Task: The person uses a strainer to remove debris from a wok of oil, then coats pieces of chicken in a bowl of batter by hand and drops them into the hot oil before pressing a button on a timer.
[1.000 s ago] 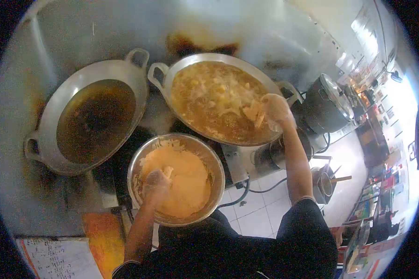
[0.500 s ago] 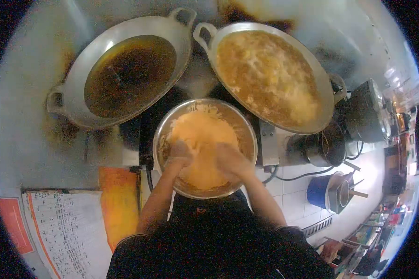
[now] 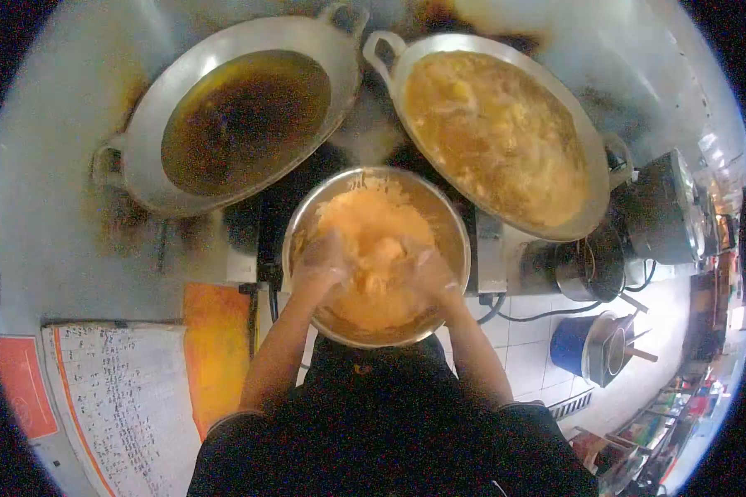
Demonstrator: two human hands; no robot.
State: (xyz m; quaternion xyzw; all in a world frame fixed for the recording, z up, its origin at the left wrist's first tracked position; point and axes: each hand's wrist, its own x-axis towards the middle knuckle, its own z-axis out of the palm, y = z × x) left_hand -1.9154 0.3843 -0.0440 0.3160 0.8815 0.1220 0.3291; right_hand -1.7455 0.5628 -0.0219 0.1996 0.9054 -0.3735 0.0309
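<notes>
Both hands work inside the steel bowl, and much of them is lost to blur and coating. The left hand (image 3: 325, 257) is in the left part of the bowl and the right hand (image 3: 433, 272) in the right part. I cannot tell whether the fingers of either hand are apart, together or closed on something. The bowl's lower rim overlaps the dark clothing at the bottom of the frame, and the upper left wok is cut slightly at its top handle. What lies beneath the surface of the liquid in either wok cannot be made out, and the handwriting on the paper sheet (image 3: 124, 406) at lower left is too small to read.

The orange mixture (image 3: 373, 219) lies in the bowl at the centre of the frame, between the two hands. It is pale orange and wet-looking, with lumps near the middle and smears up the inner wall.

The steel bowl (image 3: 459, 224) is round and shiny. The left wok (image 3: 153, 116), at upper left, holds dark brown liquid. The right wok (image 3: 593, 141), at upper right, holds golden-brown liquid with pale foam and yellowish pieces. Right of it stands a large dark pot (image 3: 656, 207); below, on the tiled floor (image 3: 526, 356), sits a blue container (image 3: 568, 346).
</notes>
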